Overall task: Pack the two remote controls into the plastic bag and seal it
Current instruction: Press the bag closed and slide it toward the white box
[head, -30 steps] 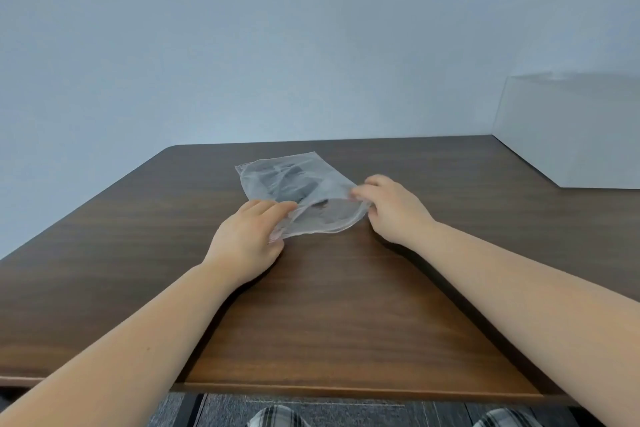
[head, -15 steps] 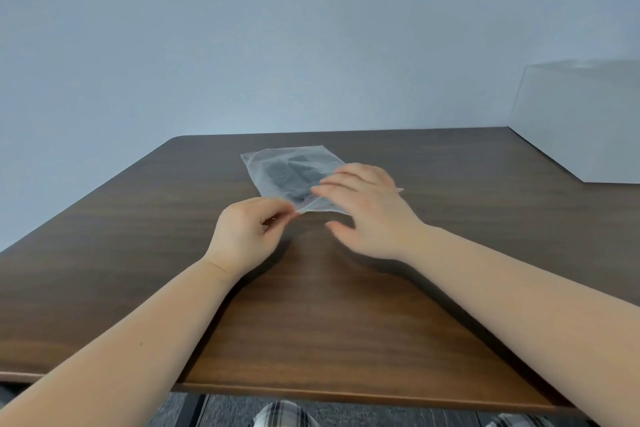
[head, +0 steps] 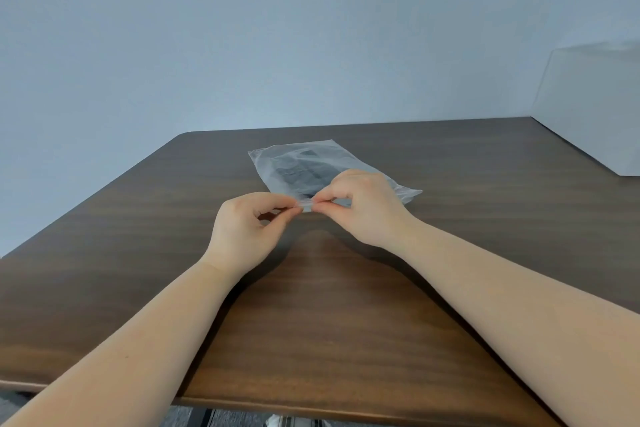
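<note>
While the plastic bag [head: 313,166] lies flat on the bench [head: 311,322] toward 12 o'clock with dark remote controls [head: 300,173] inside (blurred through the film), the left hand [head: 247,230] and right hand [head: 363,206] each pinch its near edge.

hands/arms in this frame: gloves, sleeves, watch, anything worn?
Nothing worn. The left hand and right hand are bare, with no gloves, rings or watch visible. Both forearms are bare up to the frame edge, so no sleeves show. No markings or cables.
</note>
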`<state>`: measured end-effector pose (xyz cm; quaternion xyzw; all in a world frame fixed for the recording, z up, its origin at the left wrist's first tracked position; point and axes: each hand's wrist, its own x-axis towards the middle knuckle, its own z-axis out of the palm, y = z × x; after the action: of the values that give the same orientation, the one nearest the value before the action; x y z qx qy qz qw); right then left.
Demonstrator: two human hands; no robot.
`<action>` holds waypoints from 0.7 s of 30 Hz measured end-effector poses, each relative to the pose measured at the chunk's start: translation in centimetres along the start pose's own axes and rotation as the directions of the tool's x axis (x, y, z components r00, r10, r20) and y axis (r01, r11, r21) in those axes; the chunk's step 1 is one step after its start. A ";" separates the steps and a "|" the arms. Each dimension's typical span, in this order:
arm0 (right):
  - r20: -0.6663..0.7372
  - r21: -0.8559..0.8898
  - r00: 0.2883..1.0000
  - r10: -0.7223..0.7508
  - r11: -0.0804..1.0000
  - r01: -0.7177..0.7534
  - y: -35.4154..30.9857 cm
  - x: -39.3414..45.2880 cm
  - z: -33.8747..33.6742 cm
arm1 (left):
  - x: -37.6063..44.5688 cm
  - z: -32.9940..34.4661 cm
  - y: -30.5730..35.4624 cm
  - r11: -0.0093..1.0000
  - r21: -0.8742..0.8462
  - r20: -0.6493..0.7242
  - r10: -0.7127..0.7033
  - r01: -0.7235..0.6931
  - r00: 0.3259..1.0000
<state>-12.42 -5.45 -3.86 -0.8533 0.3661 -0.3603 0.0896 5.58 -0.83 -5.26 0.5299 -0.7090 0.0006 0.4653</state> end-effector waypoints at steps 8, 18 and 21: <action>0.001 0.004 1.000 -0.029 1.000 0.029 0.1 0.1 0.4 | 0.2 -0.2 0.0 0.996 0.014 0.048 0.083 -0.084 0.995; 0.006 -0.059 0.998 -0.064 0.996 0.064 0.1 0.0 0.8 | 0.1 0.0 -0.1 0.994 0.022 0.055 0.101 -0.102 0.993; 0.010 -0.076 0.998 -0.067 0.995 0.068 0.0 0.0 0.8 | 0.1 -0.1 0.0 0.997 -0.009 0.045 0.071 -0.071 0.996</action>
<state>-11.91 -5.52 -4.41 -0.8693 0.3503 -0.3457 0.0462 5.62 -0.86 -5.10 0.5026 -0.7376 0.0025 0.4510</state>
